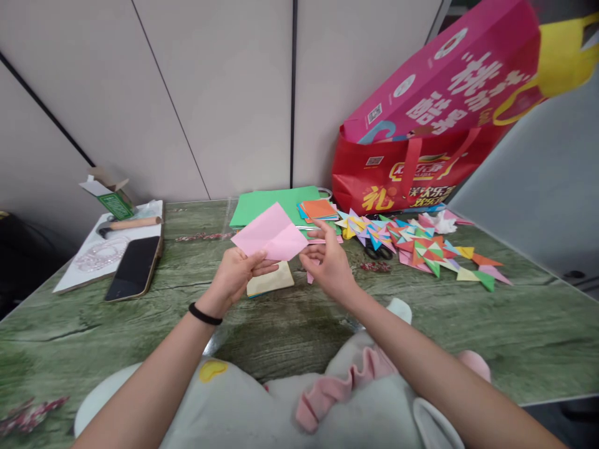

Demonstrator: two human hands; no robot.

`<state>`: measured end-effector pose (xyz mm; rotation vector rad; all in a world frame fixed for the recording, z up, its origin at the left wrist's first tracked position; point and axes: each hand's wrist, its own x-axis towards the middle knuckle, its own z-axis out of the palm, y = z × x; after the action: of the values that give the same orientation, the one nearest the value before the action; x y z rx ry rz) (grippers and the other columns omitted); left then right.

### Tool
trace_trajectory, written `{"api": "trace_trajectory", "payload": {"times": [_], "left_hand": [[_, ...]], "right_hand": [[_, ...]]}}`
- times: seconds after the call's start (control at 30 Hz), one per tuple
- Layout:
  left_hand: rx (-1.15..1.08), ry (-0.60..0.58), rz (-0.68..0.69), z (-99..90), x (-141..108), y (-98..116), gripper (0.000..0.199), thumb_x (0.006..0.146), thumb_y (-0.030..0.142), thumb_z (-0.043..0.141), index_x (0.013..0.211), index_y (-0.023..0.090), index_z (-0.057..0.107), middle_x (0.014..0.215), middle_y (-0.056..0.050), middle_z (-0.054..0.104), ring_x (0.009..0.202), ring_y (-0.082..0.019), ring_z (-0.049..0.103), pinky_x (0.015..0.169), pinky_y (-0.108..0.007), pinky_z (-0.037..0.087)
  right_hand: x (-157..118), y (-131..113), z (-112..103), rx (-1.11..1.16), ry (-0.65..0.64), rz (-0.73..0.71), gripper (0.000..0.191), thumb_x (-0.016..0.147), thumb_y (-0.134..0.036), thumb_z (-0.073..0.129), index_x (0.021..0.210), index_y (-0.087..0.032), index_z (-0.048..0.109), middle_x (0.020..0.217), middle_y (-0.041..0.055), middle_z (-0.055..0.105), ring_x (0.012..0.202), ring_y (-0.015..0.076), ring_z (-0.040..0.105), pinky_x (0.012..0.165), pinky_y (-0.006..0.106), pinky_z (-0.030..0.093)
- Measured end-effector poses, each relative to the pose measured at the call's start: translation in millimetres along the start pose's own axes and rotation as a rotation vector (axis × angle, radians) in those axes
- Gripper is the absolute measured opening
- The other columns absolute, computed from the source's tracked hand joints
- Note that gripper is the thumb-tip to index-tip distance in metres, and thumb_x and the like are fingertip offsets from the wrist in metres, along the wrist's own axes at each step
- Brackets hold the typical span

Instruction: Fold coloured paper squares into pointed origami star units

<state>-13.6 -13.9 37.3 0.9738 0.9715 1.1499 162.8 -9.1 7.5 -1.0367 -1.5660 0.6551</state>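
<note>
A square of pink origami paper (271, 231) is held up over the table, a faint crease across it. My left hand (234, 274), with a black band at the wrist, pinches its lower left edge between thumb and fingers. Near the paper's right corner is my right hand (326, 259), its fingers apart and loosely curled, with nothing visible in them. Under the hands lies a small stack of cream paper squares (271, 280). Behind the pink sheet are a green folder (253, 202) and a stack of paper squares topped with orange (321, 209).
On the right, folded colourful paper stars (428, 249) lie beside black scissors (378, 251), before a red gift bag (365, 174). At left are a phone (135, 267), a hammer (135, 223) and a small green box (115, 201). A pale plush toy (253, 405) fills my lap.
</note>
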Motion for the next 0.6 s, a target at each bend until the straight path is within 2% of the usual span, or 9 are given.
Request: {"api": "trace_trajectory", "payload": {"times": [0.07, 0.17, 0.3, 0.4, 0.5, 0.6], "left_hand": [[0.092, -0.036, -0.060, -2.6, -0.5, 1.5, 0.037, 0.060, 0.020, 0.073, 0.092, 0.004, 0.062, 0.082, -0.014, 0.070, 0.070, -0.023, 0.067, 0.070, -0.035, 0.055], [0.239, -0.151, -0.171, -3.3, -4.3, 3.6, 0.039, 0.057, 0.023, 0.075, 0.090, 0.005, 0.063, 0.076, -0.012, 0.070, 0.063, -0.020, 0.066, 0.064, -0.032, 0.055], [0.337, -0.248, -0.236, -1.2, -9.1, 5.9, 0.035, 0.056, 0.027, 0.075, 0.084, 0.008, 0.065, 0.073, -0.009, 0.070, 0.065, -0.020, 0.066, 0.063, -0.031, 0.054], [0.299, -0.198, -0.190, -0.5, -8.4, 7.2, 0.033, 0.056, 0.029, 0.075, 0.081, 0.009, 0.066, 0.070, -0.007, 0.069, 0.063, -0.018, 0.065, 0.064, -0.032, 0.053], [0.214, -0.072, -0.073, -1.6, -5.1, 8.0, 0.033, 0.057, 0.030, 0.074, 0.081, 0.009, 0.066, 0.069, -0.005, 0.068, 0.060, -0.014, 0.061, 0.062, -0.028, 0.051], [0.200, 0.031, -0.001, -3.3, -2.8, 7.9, 0.031, 0.057, 0.032, 0.074, 0.076, 0.009, 0.066, 0.065, -0.004, 0.066, 0.057, -0.011, 0.058, 0.056, -0.022, 0.048]], "right_hand": [[1.3, 0.1, -1.6, -0.013, 0.023, -0.032, 0.069, 0.068, -0.021, 0.060, 0.129, -0.020, 0.028, 0.115, 0.0136, 0.046, 0.089, 0.0187, 0.057, 0.078, 0.035, 0.050], [1.8, -3.4, -3.6, -0.046, 0.043, -0.118, 0.068, 0.068, -0.024, 0.062, 0.129, -0.020, 0.030, 0.120, 0.0134, 0.046, 0.106, 0.0218, 0.050, 0.086, 0.037, 0.046], [0.3, -7.7, -5.4, -0.113, 0.005, -0.137, 0.051, 0.073, -0.024, 0.057, 0.122, -0.020, 0.042, 0.115, 0.0095, 0.055, 0.100, 0.0204, 0.054, 0.085, 0.035, 0.045], [-0.9, -7.2, -6.1, -0.195, -0.042, -0.082, 0.035, 0.074, -0.021, 0.055, 0.109, -0.019, 0.054, 0.106, 0.0062, 0.062, 0.082, 0.0177, 0.059, 0.075, 0.032, 0.047], [-1.4, -5.6, -5.6, -0.180, -0.090, -0.016, 0.032, 0.073, -0.021, 0.055, 0.105, -0.018, 0.057, 0.097, 0.0046, 0.064, 0.068, 0.0152, 0.058, 0.063, 0.028, 0.047], [-1.1, -4.7, -4.1, -0.126, -0.173, 0.041, 0.030, 0.070, -0.021, 0.057, 0.100, -0.017, 0.059, 0.089, 0.0039, 0.065, 0.063, 0.0139, 0.056, 0.058, 0.026, 0.045]]}}
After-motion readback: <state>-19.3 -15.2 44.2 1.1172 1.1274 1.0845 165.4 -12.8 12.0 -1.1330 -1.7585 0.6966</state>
